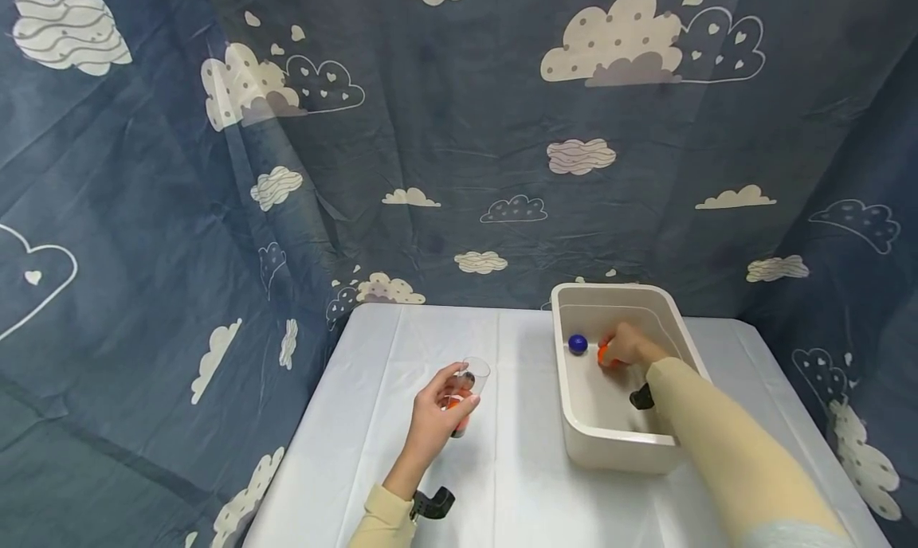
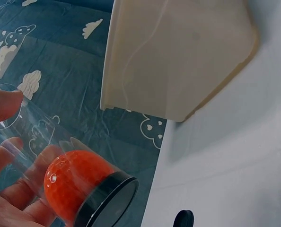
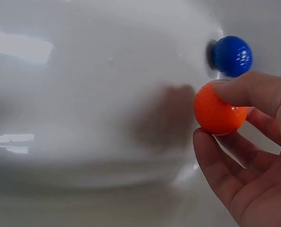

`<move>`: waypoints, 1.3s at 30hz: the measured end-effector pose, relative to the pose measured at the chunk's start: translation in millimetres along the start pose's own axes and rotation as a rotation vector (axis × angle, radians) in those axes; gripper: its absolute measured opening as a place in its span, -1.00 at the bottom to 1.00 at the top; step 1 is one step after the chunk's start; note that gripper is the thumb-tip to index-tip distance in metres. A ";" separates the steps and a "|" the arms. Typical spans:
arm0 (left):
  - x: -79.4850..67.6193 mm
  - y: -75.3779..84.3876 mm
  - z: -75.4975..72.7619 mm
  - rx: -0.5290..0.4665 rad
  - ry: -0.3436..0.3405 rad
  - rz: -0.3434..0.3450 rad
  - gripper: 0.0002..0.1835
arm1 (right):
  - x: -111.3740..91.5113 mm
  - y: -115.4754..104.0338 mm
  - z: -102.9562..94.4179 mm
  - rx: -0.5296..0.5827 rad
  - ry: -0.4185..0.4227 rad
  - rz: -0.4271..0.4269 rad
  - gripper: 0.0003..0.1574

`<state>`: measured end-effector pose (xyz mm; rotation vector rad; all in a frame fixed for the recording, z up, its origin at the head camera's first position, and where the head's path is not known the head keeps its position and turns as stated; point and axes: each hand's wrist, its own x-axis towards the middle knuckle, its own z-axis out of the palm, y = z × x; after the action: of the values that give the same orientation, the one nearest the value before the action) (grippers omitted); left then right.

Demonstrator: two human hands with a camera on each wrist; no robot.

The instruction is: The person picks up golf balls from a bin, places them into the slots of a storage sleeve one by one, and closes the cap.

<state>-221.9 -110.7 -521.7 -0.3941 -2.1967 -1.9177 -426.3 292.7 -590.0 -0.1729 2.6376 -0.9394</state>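
My left hand (image 1: 429, 420) grips a clear plastic tube (image 2: 34, 120) above the white table, left of the bin. An orange-red dimpled ball (image 2: 73, 175) lies inside the tube, against its black end cap (image 2: 113, 201). Inside the beige bin (image 1: 565, 397), my right hand (image 3: 261, 175) pinches an orange golf ball (image 3: 216, 111) between thumb and fingers. Close beside that ball, a blue golf ball (image 3: 232, 56) rests on the bin floor near a wall; in the head view the blue ball (image 1: 577, 344) sits left of my right hand (image 1: 631, 345).
The bin stands on the right part of the table (image 1: 402, 349), which has a white cover. Its raised walls surround my right hand. A dark blue cloud-print curtain (image 1: 445, 237) hangs behind the table and at both sides. Each wrist carries a black strap-mounted piece (image 1: 433, 502).
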 end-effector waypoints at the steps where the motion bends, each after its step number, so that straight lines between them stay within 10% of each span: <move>1: 0.2 0.5 0.3 -0.003 0.000 -0.003 -0.48 | 0.2 -0.8 -1.5 0.007 0.003 -0.005 -0.60; 39: -2.3 -0.7 10.2 0.016 -0.014 -0.017 -0.47 | -76.7 -102.3 -36.1 0.235 0.096 -0.264 -0.41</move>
<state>-219.7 -100.9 -524.5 -0.3895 -2.2301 -1.9098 -366.9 251.9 -478.4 -0.4366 2.6043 -1.3654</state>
